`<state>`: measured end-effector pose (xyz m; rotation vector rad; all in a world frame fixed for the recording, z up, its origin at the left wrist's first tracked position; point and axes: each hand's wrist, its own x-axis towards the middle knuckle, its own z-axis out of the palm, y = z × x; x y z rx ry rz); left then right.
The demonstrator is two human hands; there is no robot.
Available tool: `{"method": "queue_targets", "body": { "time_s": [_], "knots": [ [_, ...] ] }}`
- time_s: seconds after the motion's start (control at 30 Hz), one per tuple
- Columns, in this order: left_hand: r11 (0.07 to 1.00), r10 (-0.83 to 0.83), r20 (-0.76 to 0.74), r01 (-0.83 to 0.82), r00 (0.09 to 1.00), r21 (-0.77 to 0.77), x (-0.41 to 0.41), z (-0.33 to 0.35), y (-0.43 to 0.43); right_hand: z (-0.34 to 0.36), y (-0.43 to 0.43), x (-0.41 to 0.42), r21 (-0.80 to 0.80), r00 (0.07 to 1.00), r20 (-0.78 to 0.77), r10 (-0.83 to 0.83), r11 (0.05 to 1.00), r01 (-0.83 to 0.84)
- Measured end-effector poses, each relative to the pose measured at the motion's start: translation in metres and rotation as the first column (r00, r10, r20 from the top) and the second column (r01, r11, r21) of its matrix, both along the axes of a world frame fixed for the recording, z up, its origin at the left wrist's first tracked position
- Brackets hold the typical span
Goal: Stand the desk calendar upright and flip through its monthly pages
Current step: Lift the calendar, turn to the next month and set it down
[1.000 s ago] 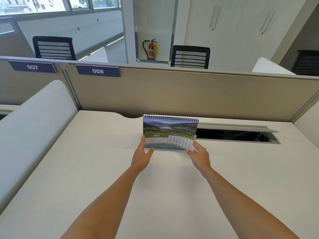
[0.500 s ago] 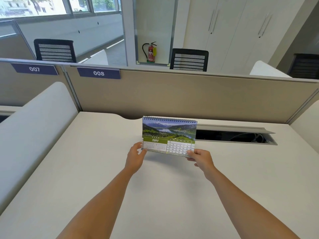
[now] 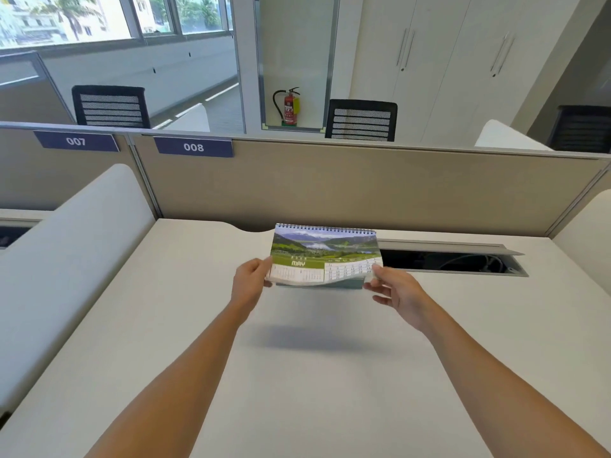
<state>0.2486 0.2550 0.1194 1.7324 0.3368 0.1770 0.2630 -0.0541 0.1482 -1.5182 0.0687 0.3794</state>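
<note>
A single wide-angle camera, worn on the person's head, looks forward and down across a pale desk (image 3: 297,391), with both bare forearms reaching away from the lens into the middle of the frame. The left hand (image 3: 249,282) and right hand (image 3: 396,292) sit near the centre, holding a desk calendar (image 3: 325,256) at arm's length from the camera. The view faces a beige partition (image 3: 363,186) at the desk's far edge and carries over it to chairs, cabinets and windows well beyond. Straight lines bow toward the frame's edges, a mark of the wide lens. No second view shares the scene.
</note>
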Motion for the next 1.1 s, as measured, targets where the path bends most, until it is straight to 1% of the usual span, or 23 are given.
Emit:
{"method": "queue_targets", "body": {
  "time_s": [0.1,0.2,0.23,0.3,0.4,0.47,0.53,0.6,0.67,0.73,0.8,0.87,0.97,1.1],
  "knots": [
    [0.992,-0.04,0.027,0.043,0.999,-0.123,0.002,0.036,-0.005,0.026,0.0,0.01,0.106,0.999,0.026,-0.022,0.994,0.019],
    [0.969,-0.135,0.072,0.147,0.988,-0.197,0.007,0.072,-0.011,0.053,0.002,0.022,0.203,0.998,0.048,-0.041,0.979,0.03],
    [0.962,-0.183,0.087,0.197,0.979,-0.187,0.008,0.081,-0.014,0.06,0.004,0.025,0.207,0.997,0.061,-0.042,0.978,0.029],
    [0.953,-0.272,0.123,0.285,0.954,-0.106,0.015,0.092,-0.02,0.071,0.009,0.03,0.17,0.995,0.09,-0.04,0.985,0.025],
    [0.938,-0.346,0.155,0.345,0.925,0.033,0.027,0.096,-0.032,0.081,0.022,0.033,0.029,0.988,0.149,-0.039,0.999,0.035],
    [0.929,-0.371,0.124,0.364,0.92,0.074,0.035,0.095,-0.038,0.081,0.031,0.036,-0.121,0.976,0.215,-0.036,0.991,0.063],
    [0.917,-0.382,0.061,0.371,0.922,0.149,0.041,0.088,-0.039,0.074,0.035,0.043,-0.289,0.957,0.288,0.014,0.954,0.073],
    [0.88,-0.358,-0.013,0.342,0.934,0.329,0.042,0.079,-0.037,0.066,0.037,0.048,-0.485,0.952,0.288,0.106,0.873,0.049],
    [0.809,-0.319,-0.054,0.301,0.946,0.505,0.041,0.068,-0.034,0.06,0.037,0.05,-0.656,0.944,0.252,0.211,0.755,0.007],
    [0.765,-0.288,-0.075,0.276,0.955,0.582,0.041,0.06,-0.031,0.055,0.036,0.054,-0.771,0.928,0.238,0.286,0.637,0.002],
    [0.745,-0.26,-0.102,0.266,0.96,0.612,0.043,0.058,-0.027,0.051,0.035,0.057,-0.835,0.923,0.225,0.313,0.55,0.017],
    [0.727,-0.243,-0.125,0.265,0.962,0.634,0.044,0.058,-0.022,0.047,0.033,0.058,-0.871,0.927,0.204,0.315,0.491,0.025],
    [0.716,-0.248,-0.142,0.28,0.958,0.64,0.047,0.056,-0.015,0.042,0.033,0.058,-0.891,0.941,0.179,0.289,0.453,0.031],
    [0.66,-0.285,-0.177,0.327,0.942,0.676,0.046,0.047,-0.013,0.033,0.037,0.052,-0.909,0.939,0.135,0.318,0.417,-0.01]
  ]
}}
